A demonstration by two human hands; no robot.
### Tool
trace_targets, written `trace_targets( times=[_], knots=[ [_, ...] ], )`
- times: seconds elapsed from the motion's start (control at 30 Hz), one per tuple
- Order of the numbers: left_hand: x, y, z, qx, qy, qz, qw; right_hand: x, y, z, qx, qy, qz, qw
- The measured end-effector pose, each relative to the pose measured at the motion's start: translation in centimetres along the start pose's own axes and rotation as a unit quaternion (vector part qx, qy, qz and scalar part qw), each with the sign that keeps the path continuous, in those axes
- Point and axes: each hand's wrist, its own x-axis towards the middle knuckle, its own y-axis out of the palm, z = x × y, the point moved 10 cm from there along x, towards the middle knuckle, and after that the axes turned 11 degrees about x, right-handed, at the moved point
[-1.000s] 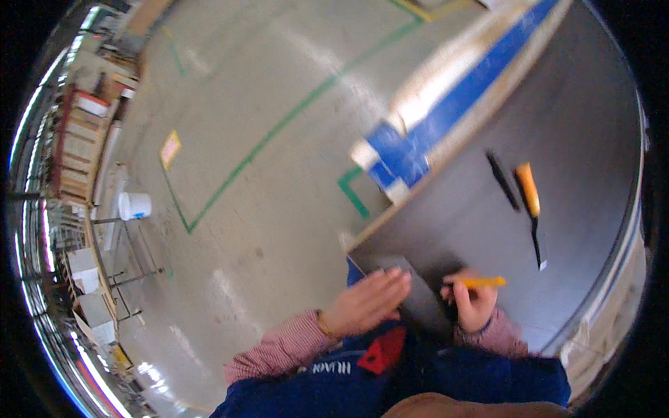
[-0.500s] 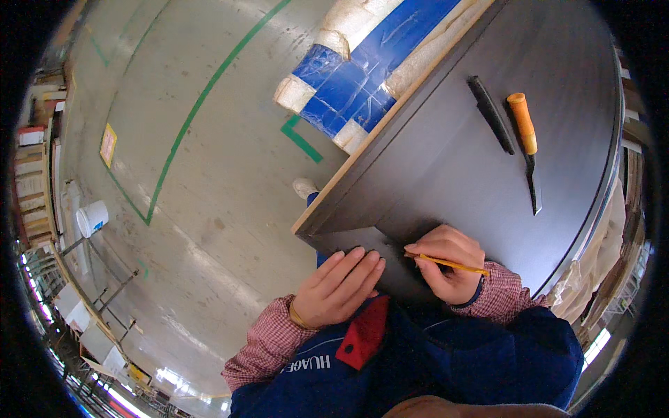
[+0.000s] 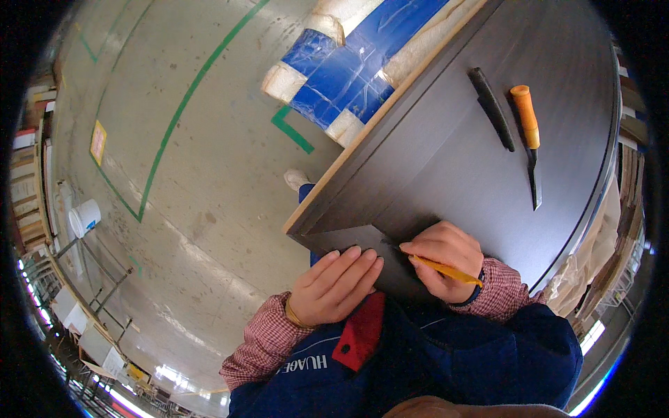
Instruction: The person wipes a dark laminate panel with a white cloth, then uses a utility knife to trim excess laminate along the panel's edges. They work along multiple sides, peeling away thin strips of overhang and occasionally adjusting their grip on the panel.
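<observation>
My left hand (image 3: 336, 287) lies flat near the pointed corner of a dark wood-grain panel (image 3: 432, 160), its fingers side by side and stretched out. Beneath those fingertips is a greyer angled section (image 3: 348, 239) of the surface. Close by on the right, my right hand (image 3: 449, 259) pinches a slim yellow pen-like tool (image 3: 449, 270), its dark tip touching or just above the panel; I cannot tell its exact kind. Farther up the panel rest a chisel (image 3: 527, 129) with an orange wooden handle and a black bar-shaped object (image 3: 490, 108).
Blue-wrapped padded supports (image 3: 334, 76) show beyond the panel's pale left edge. The grey floor (image 3: 230, 174) carries green tape lines (image 3: 171, 136). A white bucket (image 3: 85, 217) stands at far left beside metal racks. Brown wrapping sheet (image 3: 592, 244) hangs at the right.
The yellow tool has turned in my right hand, showing a broader side and more of its dark tip. My left hand stays in place on the panel. The whole view has shifted slightly.
</observation>
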Motion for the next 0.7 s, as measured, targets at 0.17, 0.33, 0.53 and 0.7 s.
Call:
trace_targets(
  times=[0.17, 0.33, 0.53, 0.7],
  knots=[
    [-0.1, -0.2, 0.0, -0.005, -0.002, -0.010, 1.000, 0.3, 0.0, 0.2, 0.011, -0.006, -0.003, 1.000],
    [0.0, -0.7, 0.1, 0.018, -0.014, -0.028, 0.999, 0.3, -0.7, 0.0, 0.022, 0.013, -0.028, 0.999],
    [0.7, -1.0, 0.6, 0.048, -0.069, -0.045, 0.995, 0.4, -0.4, -0.1, 0.009, 0.014, -0.016, 1.000],
    [0.9, -1.0, 0.9, 0.080, -0.084, -0.039, 0.992, 1.0, 0.2, 0.5, -0.013, -0.022, -0.006, 1.000]
  ],
)
